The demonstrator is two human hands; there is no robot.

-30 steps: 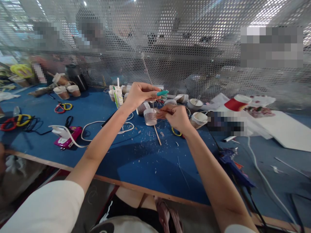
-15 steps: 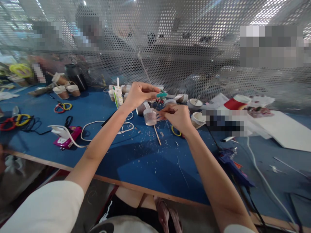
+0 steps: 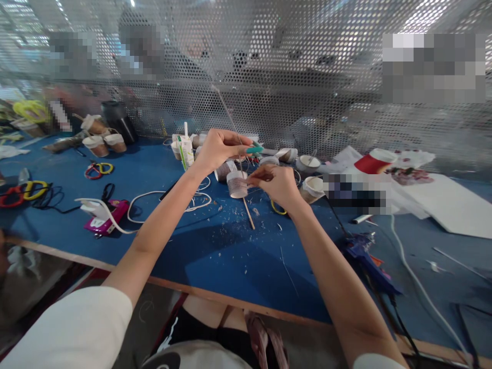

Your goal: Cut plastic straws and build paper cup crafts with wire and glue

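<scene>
My left hand (image 3: 220, 147) is raised over the blue table (image 3: 215, 251), its fingers pinched on a thin wire (image 3: 225, 107) that rises up and to the left. A teal-handled tool (image 3: 255, 149) sticks out to the right of that hand. My right hand (image 3: 277, 185) sits just below and to the right, its fingertips closed on the lower end of the wire or thread. A small paper cup wound with thread (image 3: 237, 184) stands right beside its fingertips. A wooden stick (image 3: 248, 213) lies on the table under the cup.
More paper cups (image 3: 309, 163) and a glue tube (image 3: 187, 148) stand behind my hands. Left: scissors (image 3: 98, 169), a pink device (image 3: 109, 217) with white cable. Right: a blue glue gun (image 3: 365, 253), a red cup (image 3: 372, 164), white sheets (image 3: 442, 202). A perforated screen (image 3: 307, 92) backs the table, people behind it.
The top of the wire has swung a little to the left. My right hand has shifted slightly left and closer to the cup. My left hand stays almost still.
</scene>
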